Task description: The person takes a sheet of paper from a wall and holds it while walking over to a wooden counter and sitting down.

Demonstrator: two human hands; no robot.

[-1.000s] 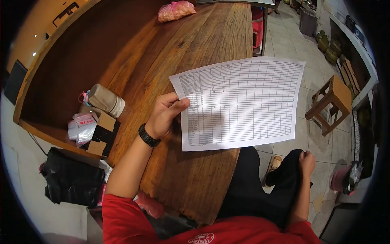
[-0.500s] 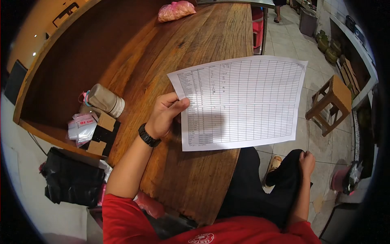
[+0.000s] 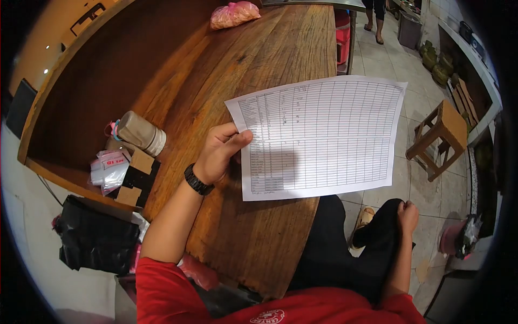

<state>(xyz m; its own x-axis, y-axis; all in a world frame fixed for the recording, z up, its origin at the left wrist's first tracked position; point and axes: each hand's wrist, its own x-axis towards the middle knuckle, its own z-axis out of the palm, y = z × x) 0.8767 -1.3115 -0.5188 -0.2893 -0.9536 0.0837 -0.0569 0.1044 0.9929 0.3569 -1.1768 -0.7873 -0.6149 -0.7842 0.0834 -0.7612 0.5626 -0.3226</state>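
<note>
My left hand (image 3: pixel 218 151) pinches the left edge of a printed table sheet (image 3: pixel 334 140) between thumb and fingers. The white paper carries a fine grid, with printed rows and a few handwritten marks in its left columns, too small to read. It is held up above the wooden table (image 3: pixel 270 237), slightly curved, and a shadow falls on its lower left part. My right hand (image 3: pixel 408 216) rests on my knee in black trousers, its fingers curled and partly hidden; I cannot tell whether anything is in them.
A capped plastic jar (image 3: pixel 139 132) lies near plastic packets (image 3: pixel 110 170) at left. A pink-tinted bag (image 3: pixel 234 15) sits at the table's far end. On the tiled floor at right stands a wooden stool (image 3: pixel 440 137). A person's legs (image 3: pixel 379 21) show in the aisle.
The person at the back has come closer, with both legs now showing. The sheet has shifted very slightly; my hands stay in place.
</note>
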